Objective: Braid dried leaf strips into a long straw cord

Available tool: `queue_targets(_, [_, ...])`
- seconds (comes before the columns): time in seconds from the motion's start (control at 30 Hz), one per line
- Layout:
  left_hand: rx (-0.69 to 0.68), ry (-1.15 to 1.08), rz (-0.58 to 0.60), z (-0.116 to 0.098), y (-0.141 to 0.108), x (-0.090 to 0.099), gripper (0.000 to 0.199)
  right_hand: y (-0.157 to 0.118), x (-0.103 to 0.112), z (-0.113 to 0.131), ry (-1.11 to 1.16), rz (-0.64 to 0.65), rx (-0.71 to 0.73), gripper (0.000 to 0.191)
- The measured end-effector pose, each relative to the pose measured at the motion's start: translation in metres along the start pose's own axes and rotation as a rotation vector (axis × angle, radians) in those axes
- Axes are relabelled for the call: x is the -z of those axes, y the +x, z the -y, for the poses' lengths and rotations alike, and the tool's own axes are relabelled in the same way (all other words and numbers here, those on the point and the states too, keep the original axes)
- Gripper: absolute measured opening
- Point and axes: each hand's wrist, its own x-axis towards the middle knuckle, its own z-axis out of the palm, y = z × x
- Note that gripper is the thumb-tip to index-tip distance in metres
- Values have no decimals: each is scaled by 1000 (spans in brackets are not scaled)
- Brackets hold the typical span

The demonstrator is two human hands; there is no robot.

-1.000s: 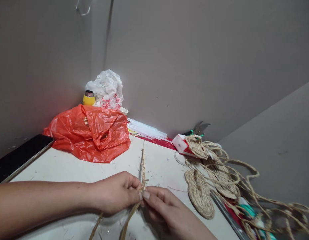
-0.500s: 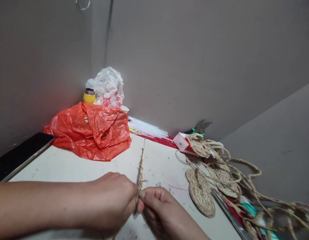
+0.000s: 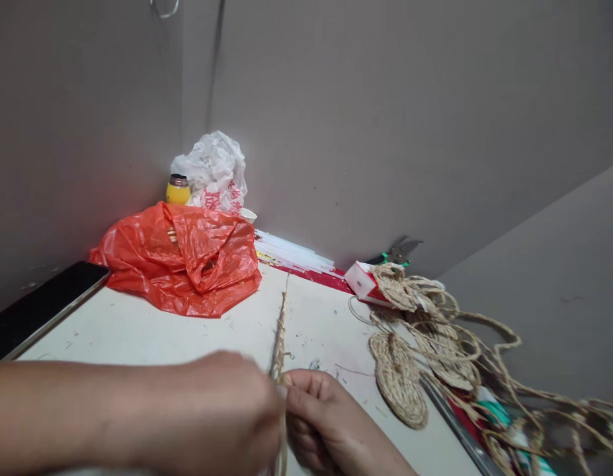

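Note:
A thin twisted straw cord runs from the far part of the white tabletop toward me, with frayed fibres along it. My right hand pinches it between thumb and forefinger, the other fingers curled under. Just left of that pinch, my left hand is curled at the cord, its back turned up. Motion smears it, and its fingertips are hidden. A pale strand drops between the two hands to the lower edge of the view. To the right lies a flat coiled straw sole shape.
A red plastic bag and a black phone lie at left. Behind are a yellow jar, a white bag and white sticks. Green-handled shears and tangled straw rope occupy the right, beside grey walls.
My left hand has moved down and nearer to me along the cord, and is blurred. My right hand keeps its pinch in nearly the same place. A pale strand now shows between the hands.

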Motion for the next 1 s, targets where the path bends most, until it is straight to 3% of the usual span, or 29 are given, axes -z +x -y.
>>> queue_targets(0.1, [61,-137,-145,-15,44,42,14,-1,0,2,-29,-12,-6,36])
queue_targets(0.17, [203,-425,58,-18,63,52,21,-1,0,1,-65,-34,-7,38])
queue_targets(0.23, [314,-588,262,-16,69,49,28,-1,0,1,-80,-46,10,39])
queue_targets(0.27, [349,-598,306,-14,68,45,31,-1,-1,1,-80,-42,33,39])
queue_targets(0.43, [375,-504,237,-7,59,36,26,-2,-2,3,-165,-13,85,36])
queue_targets(0.7, [283,-476,381,-7,63,47,24,2,5,4,-416,22,97,44])
queue_targets(1.0, [305,-550,396,0,63,45,22,-1,-1,8,-585,-51,90,45])
